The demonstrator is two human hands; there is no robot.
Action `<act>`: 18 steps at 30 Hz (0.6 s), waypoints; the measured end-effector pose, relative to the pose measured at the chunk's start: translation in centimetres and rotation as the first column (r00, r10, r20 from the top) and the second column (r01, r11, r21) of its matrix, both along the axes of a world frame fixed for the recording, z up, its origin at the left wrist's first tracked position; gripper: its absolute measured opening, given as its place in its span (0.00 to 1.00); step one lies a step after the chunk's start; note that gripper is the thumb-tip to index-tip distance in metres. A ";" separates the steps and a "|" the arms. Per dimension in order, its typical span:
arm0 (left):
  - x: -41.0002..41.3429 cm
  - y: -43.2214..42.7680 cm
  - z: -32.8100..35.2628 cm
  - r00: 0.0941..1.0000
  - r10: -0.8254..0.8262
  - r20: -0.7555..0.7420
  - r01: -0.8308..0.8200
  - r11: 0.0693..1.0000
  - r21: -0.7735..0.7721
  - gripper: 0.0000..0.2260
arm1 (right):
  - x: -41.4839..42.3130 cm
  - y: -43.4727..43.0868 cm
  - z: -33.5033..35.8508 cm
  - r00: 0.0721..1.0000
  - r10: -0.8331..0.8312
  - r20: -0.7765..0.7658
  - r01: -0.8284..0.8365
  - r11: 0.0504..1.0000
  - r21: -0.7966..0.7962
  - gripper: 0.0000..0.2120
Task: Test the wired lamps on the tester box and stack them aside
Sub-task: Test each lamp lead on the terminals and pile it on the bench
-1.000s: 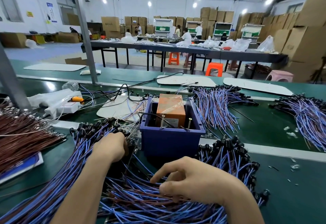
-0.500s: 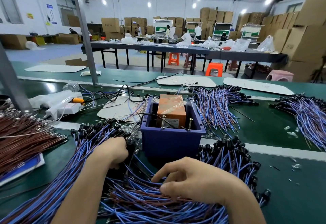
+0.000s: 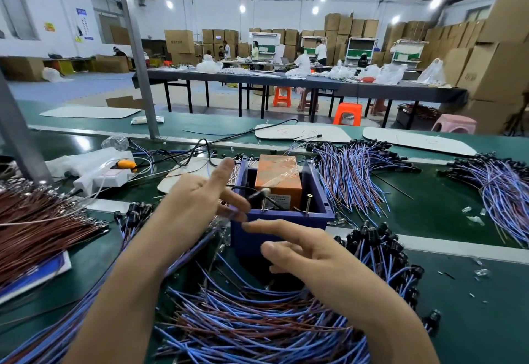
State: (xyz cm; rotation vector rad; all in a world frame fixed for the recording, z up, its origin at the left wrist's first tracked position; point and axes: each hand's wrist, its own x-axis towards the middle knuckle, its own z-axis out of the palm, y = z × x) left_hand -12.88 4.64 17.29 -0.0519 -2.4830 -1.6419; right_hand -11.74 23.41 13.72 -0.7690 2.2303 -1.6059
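Both hands have been lifted off the loose heap of blue- and brown-wired lamps with black heads (image 3: 243, 323). They are now held before the near wall of the blue plastic tester box (image 3: 280, 229).

The left hand (image 3: 197, 203) is raised, thumb up and fingers extended toward the box rim. A blurred wired lamp (image 3: 259, 193) is seen just beyond its fingertips, near the two upright screws (image 3: 307, 204) on that rim. Whether it is pinched cannot be determined. The right hand (image 3: 303, 252) is spread and empty, just below the left.

It is judged that one lamp has been drawn from the heap and is being presented for test. Contact with the screws is not confirmed, and no stacking is yet indicated.
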 end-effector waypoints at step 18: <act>-1.5 -1.5 -1.7 0.945 -0.319 0.070 0.327 0.929 -0.173 0.06 | -1.7 5.9 0.2 0.504 -0.632 0.589 0.753 -0.011 -0.657 0.07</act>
